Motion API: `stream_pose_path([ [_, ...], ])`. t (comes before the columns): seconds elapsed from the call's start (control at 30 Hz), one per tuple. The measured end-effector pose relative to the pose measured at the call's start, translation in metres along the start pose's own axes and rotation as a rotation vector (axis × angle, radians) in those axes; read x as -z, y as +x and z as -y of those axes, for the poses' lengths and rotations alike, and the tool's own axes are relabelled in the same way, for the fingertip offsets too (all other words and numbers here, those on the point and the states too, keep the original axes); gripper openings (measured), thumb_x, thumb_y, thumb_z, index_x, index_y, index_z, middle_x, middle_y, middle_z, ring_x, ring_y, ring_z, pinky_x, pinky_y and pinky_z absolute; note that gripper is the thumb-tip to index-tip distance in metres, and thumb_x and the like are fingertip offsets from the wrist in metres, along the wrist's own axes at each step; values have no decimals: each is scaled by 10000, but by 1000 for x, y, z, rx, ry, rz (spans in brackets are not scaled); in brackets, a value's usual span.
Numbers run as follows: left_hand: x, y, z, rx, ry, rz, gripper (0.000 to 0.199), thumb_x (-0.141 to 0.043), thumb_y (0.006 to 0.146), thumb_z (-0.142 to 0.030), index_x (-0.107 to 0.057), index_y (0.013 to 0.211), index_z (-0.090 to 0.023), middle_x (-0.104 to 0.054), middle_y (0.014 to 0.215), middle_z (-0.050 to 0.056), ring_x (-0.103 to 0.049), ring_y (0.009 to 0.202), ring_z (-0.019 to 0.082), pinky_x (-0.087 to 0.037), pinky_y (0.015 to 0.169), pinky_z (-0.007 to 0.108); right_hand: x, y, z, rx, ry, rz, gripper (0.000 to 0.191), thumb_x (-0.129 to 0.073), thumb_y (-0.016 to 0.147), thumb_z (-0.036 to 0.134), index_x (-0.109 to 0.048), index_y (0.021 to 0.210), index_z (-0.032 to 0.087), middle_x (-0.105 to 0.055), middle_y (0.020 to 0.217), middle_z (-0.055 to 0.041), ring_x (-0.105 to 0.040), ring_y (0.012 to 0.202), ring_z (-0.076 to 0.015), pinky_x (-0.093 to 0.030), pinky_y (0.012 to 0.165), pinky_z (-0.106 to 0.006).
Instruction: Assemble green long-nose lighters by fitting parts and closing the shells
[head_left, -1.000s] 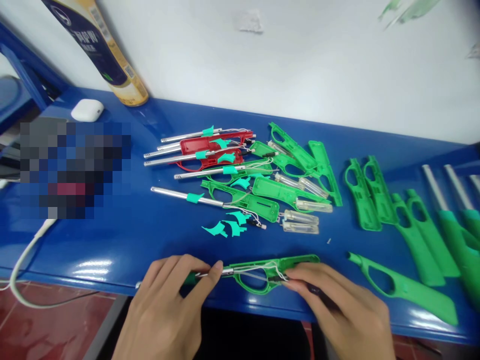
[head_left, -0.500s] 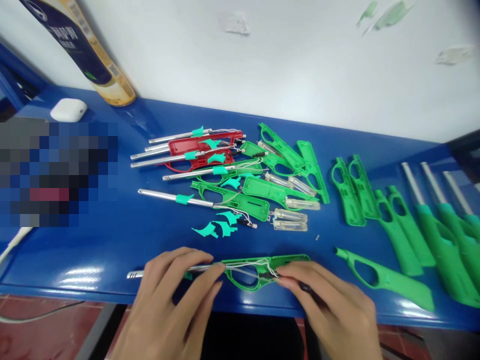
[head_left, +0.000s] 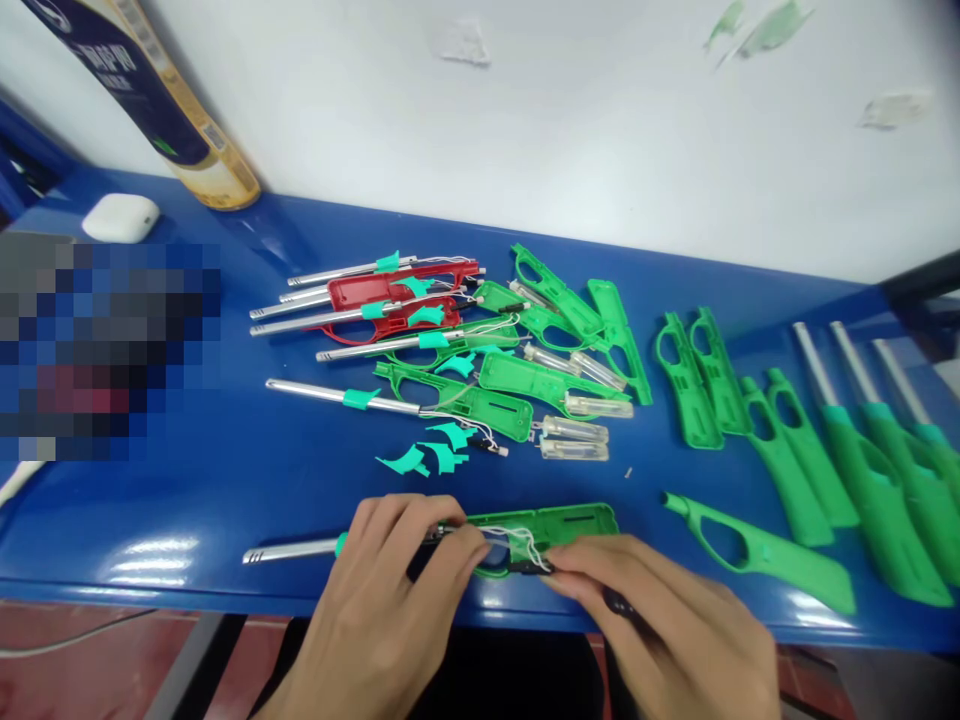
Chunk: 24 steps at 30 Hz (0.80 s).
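Note:
At the table's front edge lies an open green lighter half-shell [head_left: 577,520], its inner side up. My left hand [head_left: 394,590] is closed over the shell's narrow end, its fingers pinching the wired end of a metal lighter tube [head_left: 292,550] that points left. White wires [head_left: 517,538] run from there across the shell to a small black igniter [head_left: 529,567]. The fingertips of my right hand [head_left: 667,610] pinch that igniter near the trigger loop. A black handle-like thing [head_left: 619,603] is tucked in the same hand; its kind is mostly hidden.
Behind lie several wired tubes [head_left: 345,395], red shell halves [head_left: 367,290], green shell halves [head_left: 480,400], clear fuel tanks [head_left: 574,450] and teal trigger pieces [head_left: 405,460]. A green half-shell [head_left: 780,555] and assembled lighters [head_left: 885,490] lie right. A bottle [head_left: 172,120] and white case [head_left: 120,217] stand left.
My left hand has slid right along the tube to the shell's narrow end. The igniter in my right hand has moved slightly down and left, and the wires bunch up more.

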<state>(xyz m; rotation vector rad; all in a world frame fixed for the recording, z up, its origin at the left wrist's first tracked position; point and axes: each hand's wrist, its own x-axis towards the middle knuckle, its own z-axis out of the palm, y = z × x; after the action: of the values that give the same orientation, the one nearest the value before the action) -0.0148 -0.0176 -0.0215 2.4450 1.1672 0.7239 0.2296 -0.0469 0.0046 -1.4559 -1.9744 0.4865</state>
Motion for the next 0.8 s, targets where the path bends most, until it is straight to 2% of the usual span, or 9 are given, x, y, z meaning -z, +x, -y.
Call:
stream_pose_path([
  [0.13, -6, 8, -6, 37, -16, -89, 148, -572, 1073, -44, -670, 1121, -144, -665, 1110, 73, -537, 1039, 204, -394, 929, 392, 1, -1, 3, 22, -16, 5, 136, -651, 1062, 177, -678, 1162, 265, -804, 1026, 55, -786, 905, -76, -599, 835, -157],
  [0.27, -8, 12, -8, 51, -25, -99, 140, -573, 1073, -45, -655, 1105, -152, -646, 1096, 66, -530, 1018, 200, -396, 932, 390, 0, 0, 4, 25, -12, 6, 130, -641, 1068, 176, -678, 1155, 264, -804, 1022, 60, -783, 907, -64, -590, 848, -144],
  [0.4, -9, 11, -6, 61, 2, -88, 169, -577, 1079, -67, -652, 1208, -147, -654, 1122, 68, -531, 1036, 203, -400, 941, 393, -1, -1, -2, -5, 4, 34, 120, -641, 1074, 198, -683, 1156, 276, -790, 1038, 56, -775, 912, -67, -591, 840, -147],
  [0.5, -7, 7, -3, 40, 33, -33, 234, -577, 1087, -96, -663, 1292, -172, -686, 1185, 61, -549, 1072, 211, -409, 939, 398, -2, -3, -11, 22, -23, 68, 123, -621, 1090, 221, -687, 1170, 287, -777, 1059, 48, -773, 925, -67, -583, 850, -145],
  [0.63, 1, 4, -2, 10, 49, 10, 249, -563, 1110, -154, -670, 1328, -208, -689, 1269, 47, -570, 1122, 205, -429, 961, 393, -3, -5, -23, 53, -66, 85, 161, -590, 1106, 215, -687, 1212, 288, -758, 1110, 28, -771, 966, -63, -574, 882, -141],
  [0.8, 21, 14, 1, 121, 137, -115, 264, -573, 1096, -140, -653, 1337, -210, -620, 1226, 46, -564, 1122, 182, -457, 998, 334, -4, -6, -26, 68, -72, 82, 152, -585, 1112, 230, -684, 1216, 281, -758, 1118, 24, -771, 979, -62, -569, 891, -141],
])
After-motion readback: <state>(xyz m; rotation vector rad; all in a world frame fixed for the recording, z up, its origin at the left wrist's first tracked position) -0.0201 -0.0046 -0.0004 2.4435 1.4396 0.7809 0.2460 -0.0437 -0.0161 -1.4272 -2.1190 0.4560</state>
